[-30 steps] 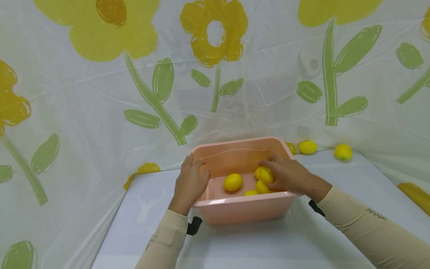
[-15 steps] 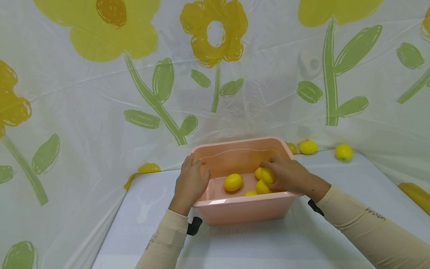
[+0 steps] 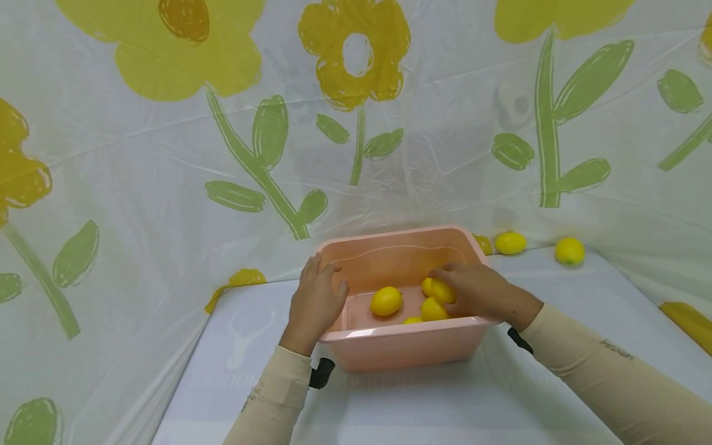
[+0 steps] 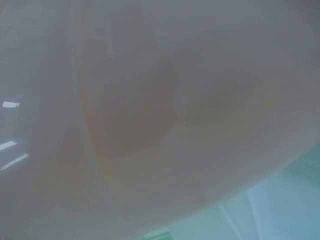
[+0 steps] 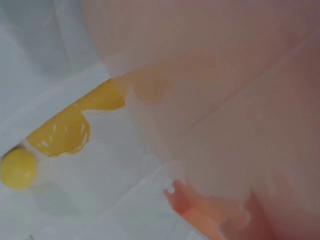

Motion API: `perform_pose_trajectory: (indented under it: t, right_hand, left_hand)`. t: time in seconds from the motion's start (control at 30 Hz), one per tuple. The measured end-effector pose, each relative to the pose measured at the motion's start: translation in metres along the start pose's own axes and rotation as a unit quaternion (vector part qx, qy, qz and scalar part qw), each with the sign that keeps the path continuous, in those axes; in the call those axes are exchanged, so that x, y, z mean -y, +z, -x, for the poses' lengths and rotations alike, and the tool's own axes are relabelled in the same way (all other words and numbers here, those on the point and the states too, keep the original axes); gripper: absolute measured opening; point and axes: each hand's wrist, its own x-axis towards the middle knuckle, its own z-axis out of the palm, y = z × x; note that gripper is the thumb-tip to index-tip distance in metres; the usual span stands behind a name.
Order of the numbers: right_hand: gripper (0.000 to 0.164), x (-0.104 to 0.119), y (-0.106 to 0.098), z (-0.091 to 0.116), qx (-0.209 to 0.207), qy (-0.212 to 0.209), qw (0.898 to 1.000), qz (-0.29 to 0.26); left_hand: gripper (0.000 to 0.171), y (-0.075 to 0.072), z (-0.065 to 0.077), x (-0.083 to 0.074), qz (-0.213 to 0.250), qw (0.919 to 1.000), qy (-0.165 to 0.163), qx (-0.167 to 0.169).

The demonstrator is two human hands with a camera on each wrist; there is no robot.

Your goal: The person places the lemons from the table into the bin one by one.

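Note:
A pink plastic basin (image 3: pixel 406 343) stands on the white-covered table in the head view. My left hand (image 3: pixel 317 303) holds its left rim, thumb and fingers bent over the edge. Inside the basin, my right hand (image 3: pixel 473 287) grips a yellow lemon (image 3: pixel 443 292) near the right wall, thumb below and fingers above. Around the held lemon are another lemon (image 3: pixel 434 309) and one mostly hidden behind it (image 3: pixel 426 286). A lone lemon (image 3: pixel 386 301) lies in the middle of the basin floor. The front wall hides most of a further lemon (image 3: pixel 413 320). Both wrist views are hazy and show neither hand's fingers.
Two lemons lie outside the basin at the back right, one lemon (image 3: pixel 510 243) near the basin and another lemon (image 3: pixel 570 251) further right. A hanging flower-print sheet (image 3: pixel 434 154) backs the table (image 3: pixel 233 383).
My right hand has shifted very slightly, its wrist a little to the left and lower. The lemon below the held one has moved slightly left. My left hand and the basin stay put.

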Motion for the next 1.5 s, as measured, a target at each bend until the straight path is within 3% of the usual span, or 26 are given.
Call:
perform_pose_trajectory:
  t: [0.27, 0.57, 0.87, 1.07, 1.5]
  right_hand:
    - [0.046, -0.002, 0.004, -0.005, 0.041, -0.057, 0.997, -0.011]
    - [0.053, 0.001, 0.007, -0.015, 0.096, -0.008, 0.993, -0.069]
    - [0.052, 0.002, 0.010, -0.015, 0.106, -0.012, 0.991, -0.081]
    - [0.049, 0.004, 0.010, -0.016, 0.121, 0.005, 0.986, -0.116]
    - [0.050, 0.004, 0.011, -0.017, 0.130, 0.009, 0.987, -0.091]
  left_hand:
    - [0.036, 0.001, 0.001, 0.001, 0.005, 1.0000, -0.002, -0.002]
    - [0.036, 0.000, 0.000, 0.001, 0.000, 1.0000, 0.004, -0.006]
    - [0.036, -0.001, 0.000, -0.001, -0.006, 1.0000, 0.004, -0.004]
    - [0.037, 0.000, 0.001, 0.000, -0.011, 0.9999, 0.004, -0.004]
    - [0.037, 0.000, 0.001, -0.001, -0.010, 0.9999, -0.002, 0.002]
